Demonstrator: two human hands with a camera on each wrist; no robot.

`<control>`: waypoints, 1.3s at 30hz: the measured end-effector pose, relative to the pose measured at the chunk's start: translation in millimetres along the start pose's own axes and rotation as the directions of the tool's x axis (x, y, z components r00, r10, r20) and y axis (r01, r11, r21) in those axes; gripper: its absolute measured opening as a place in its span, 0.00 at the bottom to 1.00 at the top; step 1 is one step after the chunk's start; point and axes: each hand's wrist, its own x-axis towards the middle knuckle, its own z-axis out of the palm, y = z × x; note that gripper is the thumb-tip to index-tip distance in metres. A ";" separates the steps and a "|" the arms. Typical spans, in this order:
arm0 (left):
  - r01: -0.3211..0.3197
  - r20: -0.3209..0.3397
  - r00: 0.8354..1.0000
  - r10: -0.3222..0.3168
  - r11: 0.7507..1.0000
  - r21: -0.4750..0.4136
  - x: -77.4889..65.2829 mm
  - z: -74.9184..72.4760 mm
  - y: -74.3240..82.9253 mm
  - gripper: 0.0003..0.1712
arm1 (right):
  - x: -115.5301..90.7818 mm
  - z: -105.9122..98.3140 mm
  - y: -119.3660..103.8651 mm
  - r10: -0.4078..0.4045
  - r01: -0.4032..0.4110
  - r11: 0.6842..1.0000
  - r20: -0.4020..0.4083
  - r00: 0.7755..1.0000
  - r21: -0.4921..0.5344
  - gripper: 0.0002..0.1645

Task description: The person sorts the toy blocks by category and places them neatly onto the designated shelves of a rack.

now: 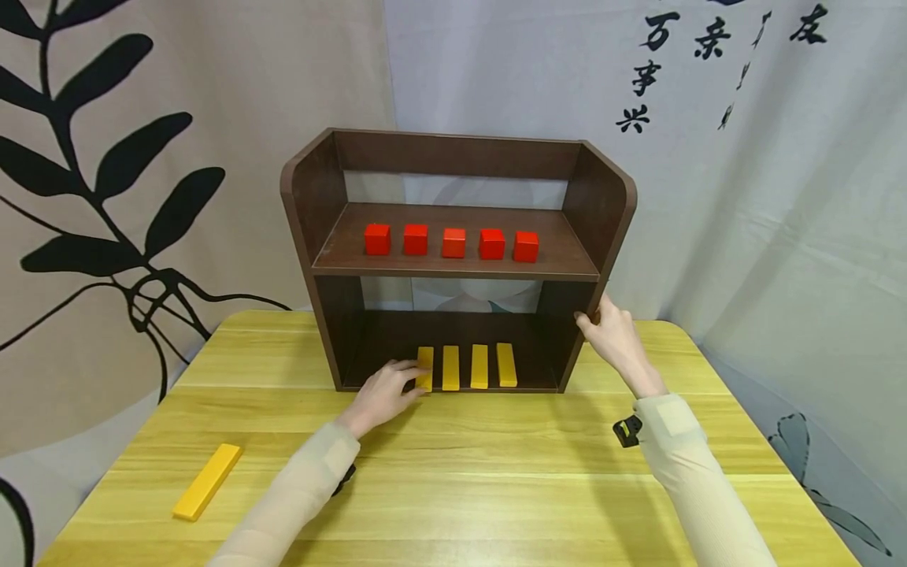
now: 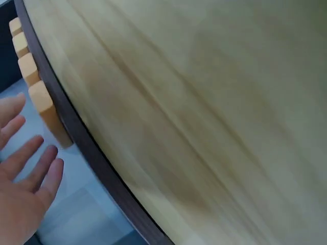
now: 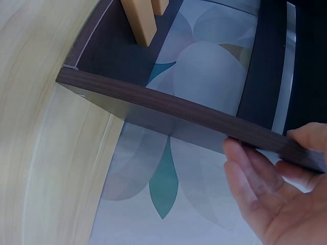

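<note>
A dark brown two-level shelf [image 1: 453,276] stands on the table. Several yellow rectangular blocks [image 1: 450,368] stand upright in a row on its lower level. My left hand [image 1: 386,391] is at the leftmost of these blocks [image 2: 51,112]; in the left wrist view its fingers [image 2: 38,171] are spread, with a gap between them and the block. At the shelf's right side, my right hand [image 1: 612,335] holds the side panel [image 3: 194,115], thumb on one face and fingers [image 3: 250,173] on the other.
On the upper level sits a row of several red cubes [image 1: 454,242]. Another yellow block [image 1: 208,481] lies flat on the wooden table [image 1: 496,480], left of my left forearm. Printed curtains [image 1: 708,197] hang behind the table.
</note>
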 end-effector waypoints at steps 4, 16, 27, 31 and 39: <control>-0.007 -0.003 1.000 0.007 0.999 -0.049 -9.5 -9.0 -5.2 0.20 | -0.8 0.1 -0.6 -0.001 0.001 1.000 -0.013 1.000 0.004 0.22; 0.059 -0.010 0.998 -0.062 0.980 -0.189 -53.0 -51.5 -28.6 0.20 | 0.6 -0.6 1.8 0.003 -0.003 1.000 0.013 1.000 0.002 0.23; 0.191 0.011 0.981 -0.192 0.961 -0.198 -107.2 -85.6 -54.3 0.21 | 0.1 -1.3 1.5 0.001 -0.001 1.000 0.013 1.000 0.007 0.24; 0.215 0.008 0.976 -0.217 0.961 -0.174 -124.7 -95.8 -59.5 0.21 | 0.0 -1.6 1.6 0.006 -0.006 1.000 0.019 1.000 0.009 0.26; 0.305 0.033 0.952 -0.304 0.935 -0.180 -165.3 -110.4 -75.0 0.24 | 0.4 -1.1 3.6 -0.006 0.006 1.000 0.011 1.000 0.003 0.25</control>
